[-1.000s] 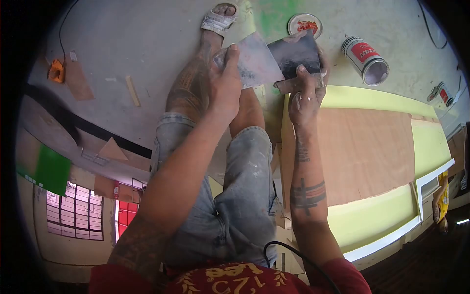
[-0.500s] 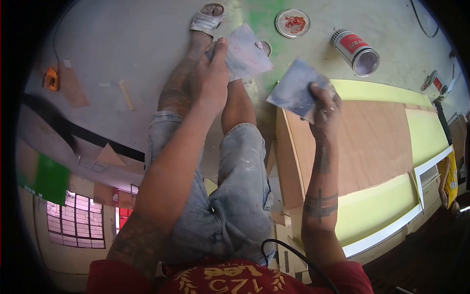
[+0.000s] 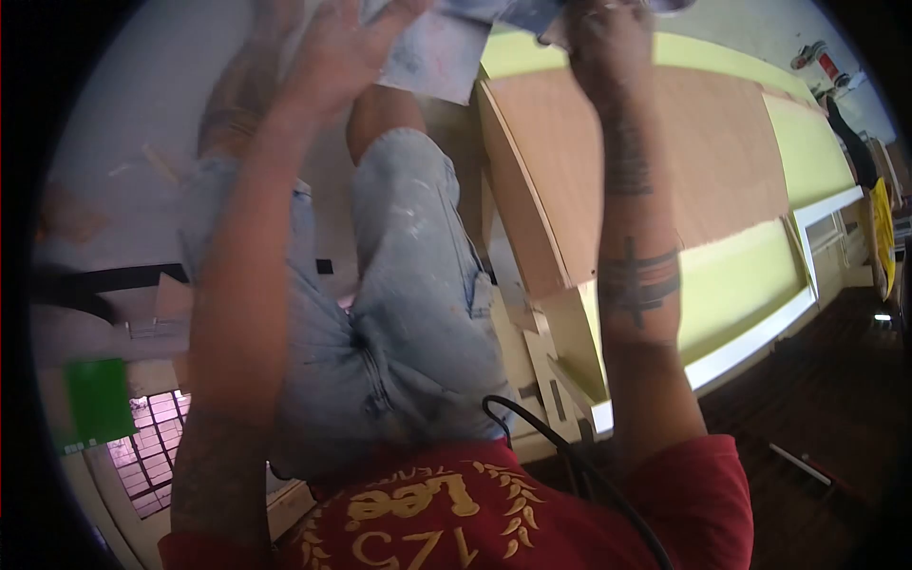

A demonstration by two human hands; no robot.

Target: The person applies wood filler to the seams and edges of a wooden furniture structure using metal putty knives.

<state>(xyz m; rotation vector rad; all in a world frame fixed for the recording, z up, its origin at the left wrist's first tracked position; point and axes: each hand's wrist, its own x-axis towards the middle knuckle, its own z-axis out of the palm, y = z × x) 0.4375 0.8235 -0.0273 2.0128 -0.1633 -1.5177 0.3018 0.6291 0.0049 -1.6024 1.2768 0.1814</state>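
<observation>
Plywood panel [image 3: 655,161] on yellow-green board [image 3: 731,285], right of denim-clad legs. Left hand [image 3: 347,47] closed on smeared scraper blade [image 3: 427,57] just left of panel's corner. Right hand [image 3: 603,33] above panel, grips second blade [image 3: 532,14], mostly cropped by frame.

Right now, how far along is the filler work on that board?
Done: nothing clearly; the brown plywood panel shows no filler patches. In hand: the left hand holds a smeared flat scraper blade, and the right hand has a grip on a second one, mostly cut off at the frame edge. Left: seemingly the whole panel face.
</observation>
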